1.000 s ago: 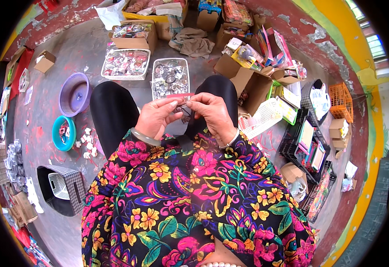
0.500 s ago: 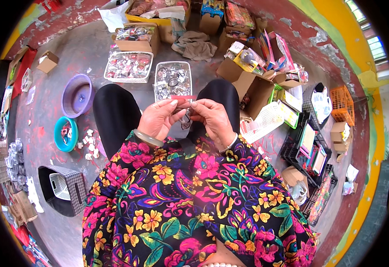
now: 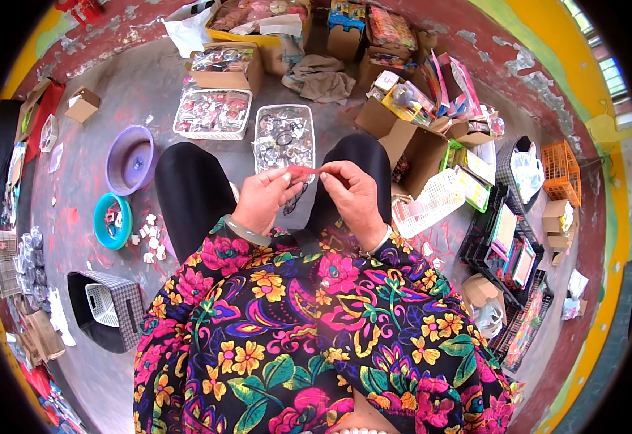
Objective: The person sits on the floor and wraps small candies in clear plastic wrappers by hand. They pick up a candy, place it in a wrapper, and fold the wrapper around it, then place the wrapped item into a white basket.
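Observation:
My left hand (image 3: pixel 264 201) is closed in a pinch on a small red-topped piece (image 3: pixel 301 171), perhaps a little clear packet. It is too small to make out fully. The thumb and forefinger of my right hand (image 3: pixel 352 197) pinch together at the right end of that same piece. Both hands are held up between my knees. Just beyond them stands a white plastic basket (image 3: pixel 285 108) of small clear packets, some with dark loops inside. Something dark and looped (image 3: pixel 293 201) shows below the hands, partly hidden by the left one.
A second white basket (image 3: pixel 212 134) of packets stands ahead to the left. Purple (image 3: pixel 147 160) and teal (image 3: pixel 97 224) basins sit on the left. Cardboard boxes (image 3: pixel 421 155), a tilted white basket (image 3: pixel 432 206) and black crates (image 3: pixel 493 278) crowd the right. White scraps (image 3: pixel 153 242) lie on the floor.
My right hand's fingers have shifted to the tip of the red-topped piece, and its wrist bends more. The hands sit slightly farther apart. The whole view has shifted a little.

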